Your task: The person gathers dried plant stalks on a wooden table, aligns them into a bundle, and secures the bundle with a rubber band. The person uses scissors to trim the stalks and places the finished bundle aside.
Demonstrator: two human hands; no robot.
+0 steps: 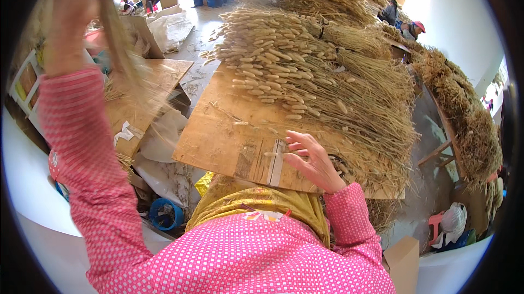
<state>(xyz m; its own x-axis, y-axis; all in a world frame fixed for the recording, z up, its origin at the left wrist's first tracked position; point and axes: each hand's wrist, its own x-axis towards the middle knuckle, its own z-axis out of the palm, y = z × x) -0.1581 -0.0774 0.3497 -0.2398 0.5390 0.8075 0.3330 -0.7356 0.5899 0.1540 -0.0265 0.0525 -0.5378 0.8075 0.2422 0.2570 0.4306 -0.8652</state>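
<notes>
Many stalks (365, 95) on tabletop (210, 133), grey floor (204, 24)

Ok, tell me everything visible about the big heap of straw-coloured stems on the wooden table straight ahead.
The broad heap of dry, straw-coloured stems lies flat on the light-brown wooden tabletop, covering mostly its far and right parts. Long, thin stalks run rightward from oblong, fuzzy-looking beige seed heads massed at the left. It looks loosely layered, with ragged stalk ends at the right and what look like dark ties toward the back.
</notes>
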